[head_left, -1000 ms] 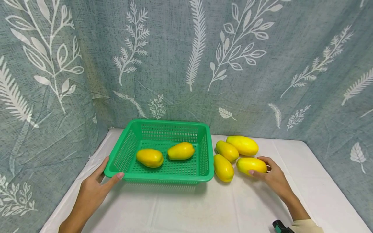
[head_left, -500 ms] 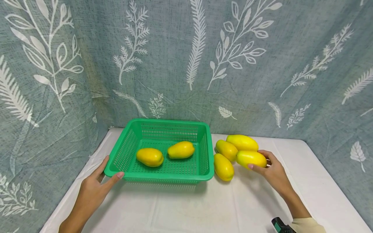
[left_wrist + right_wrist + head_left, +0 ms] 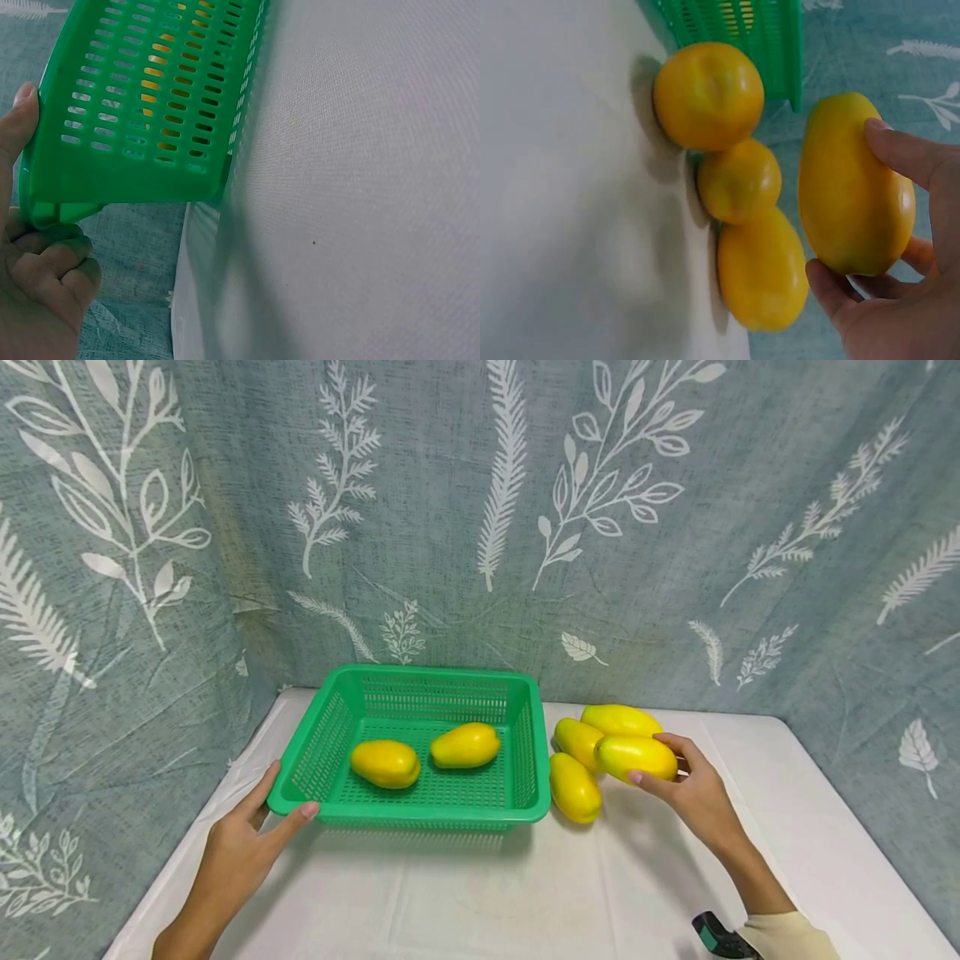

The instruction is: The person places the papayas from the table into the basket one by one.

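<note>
My right hand (image 3: 703, 797) grips a yellow papaya (image 3: 634, 757) by its right end, thumb on the near side. In the right wrist view that papaya (image 3: 851, 195) is held up off the white tabletop. My left hand (image 3: 242, 845) holds the near left corner of a green plastic basket (image 3: 408, 815). Its thumb lies on the rim and its other fingers are round the outside, curled by the corner in the left wrist view. Inside the basket lie two papayas, one at the left (image 3: 386, 764) and one at the right (image 3: 465, 746).
Three more papayas lie on the white-covered table (image 3: 465, 893) just right of the basket: a near one (image 3: 576, 788), a middle one (image 3: 577, 742) and a back one (image 3: 621, 720). A patterned curtain (image 3: 450, 527) hangs behind the table and along its sides.
My right hand has lifted the papaya from the table and carried it slightly up and left. My left hand and the basket have stayed in place.
</note>
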